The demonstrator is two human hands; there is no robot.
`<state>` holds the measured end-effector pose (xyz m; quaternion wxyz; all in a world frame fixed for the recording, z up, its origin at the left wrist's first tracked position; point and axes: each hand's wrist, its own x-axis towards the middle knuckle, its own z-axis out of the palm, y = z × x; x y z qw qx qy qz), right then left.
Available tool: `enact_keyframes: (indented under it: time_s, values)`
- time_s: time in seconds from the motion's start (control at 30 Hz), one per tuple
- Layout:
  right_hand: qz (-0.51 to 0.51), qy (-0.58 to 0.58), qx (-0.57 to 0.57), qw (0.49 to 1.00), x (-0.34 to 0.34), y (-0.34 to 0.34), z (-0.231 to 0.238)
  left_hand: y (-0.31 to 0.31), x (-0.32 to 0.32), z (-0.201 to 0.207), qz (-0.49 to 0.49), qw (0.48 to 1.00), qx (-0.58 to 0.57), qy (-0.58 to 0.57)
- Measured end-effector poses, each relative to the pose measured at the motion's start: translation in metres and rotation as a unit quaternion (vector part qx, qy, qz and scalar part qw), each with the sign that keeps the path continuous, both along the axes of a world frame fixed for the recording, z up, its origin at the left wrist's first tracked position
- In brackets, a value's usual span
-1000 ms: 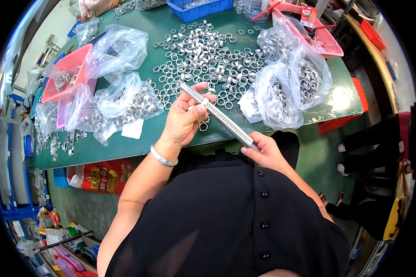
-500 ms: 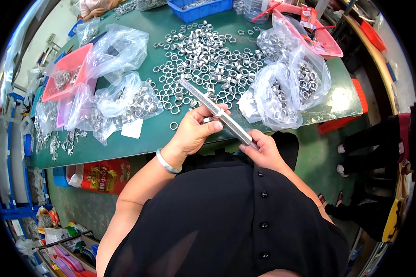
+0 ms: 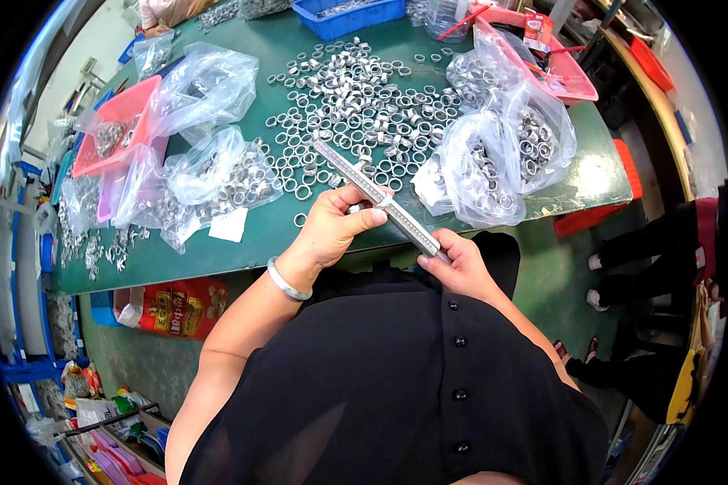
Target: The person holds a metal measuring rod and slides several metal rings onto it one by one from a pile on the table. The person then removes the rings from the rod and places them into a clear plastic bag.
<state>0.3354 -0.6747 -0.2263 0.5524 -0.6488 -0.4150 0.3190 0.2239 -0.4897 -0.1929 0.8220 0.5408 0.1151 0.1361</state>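
A long grey ring mandrel [image 3: 412, 229] with a marked scale slants across in front of me, its thin end up toward the left. At its lower end, my right hand [image 3: 463, 265] is closed around the thick handle. Midway along it a silver ring [image 3: 384, 199] appears to sit around the rod. My left hand [image 3: 329, 229], with a pale bangle [image 3: 287, 281] on the wrist, is closed there, thumb and fingers pinching at that ring. Something shiny shows between the left fingers, partly hidden. Beyond the hands, many loose silver rings [image 3: 372, 101] lie heaped on the green table [image 3: 259, 271].
Clear bags of rings [image 3: 481, 174] stand right of the heap, others [image 3: 218, 174] left. A pink basket [image 3: 117, 129] is at the left, another [image 3: 570, 77] at the far right, a blue tray [image 3: 348, 18] at the back. Another person's legs [image 3: 647, 259] show at the right.
Almost nothing differs. The view has shifted slightly, and both hands keep their hold on the mandrel and ring.
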Motion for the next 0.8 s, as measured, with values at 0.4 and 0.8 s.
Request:
enact_keyframes:
  time_s: [0.4,0.8]
  values:
    - [-0.008,0.046,-0.008,0.999,0.002,-0.009,0.005,-0.007,0.008,0.007,-0.013,1.0,0.016,0.011]
    - [0.001,0.031,0.018,0.999,0.009,-0.023,0.005,-0.019,0.014,0.02,-0.025,0.997,0.069,0.017]
